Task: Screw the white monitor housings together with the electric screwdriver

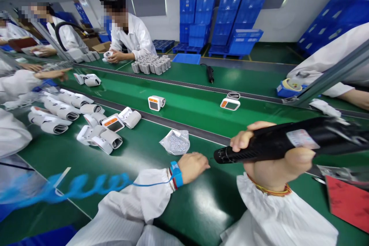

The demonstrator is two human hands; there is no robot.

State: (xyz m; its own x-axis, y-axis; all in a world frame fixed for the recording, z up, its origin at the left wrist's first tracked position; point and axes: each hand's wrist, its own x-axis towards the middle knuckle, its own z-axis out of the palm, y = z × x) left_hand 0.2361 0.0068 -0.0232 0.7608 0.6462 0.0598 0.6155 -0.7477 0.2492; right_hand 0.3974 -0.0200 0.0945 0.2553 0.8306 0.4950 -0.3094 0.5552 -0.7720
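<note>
My right hand (268,169) is wrapped round a black electric screwdriver (271,142), held nearly level with its nose pointing left. My left hand (192,167), a blue wrist strap (176,174) above it, hovers just left of that nose. Its fingertips are pressed together, and whatever they pinch is too small or hidden to make out. Beyond my left hand lies a clear plastic bag of small screws (177,143). Further left, white wrist blood pressure monitors (113,123) with rolled grey cuffs lie on the green bench (144,161).
Two more monitors (156,103) sit on the green conveyor belt (190,103). A coiled blue cord (86,184) runs left from my wrist strap. To the right lies a red sheet (350,201). Across the belt, co-workers (132,34) sit near grouped cuffs (151,64) and another screwdriver (210,73).
</note>
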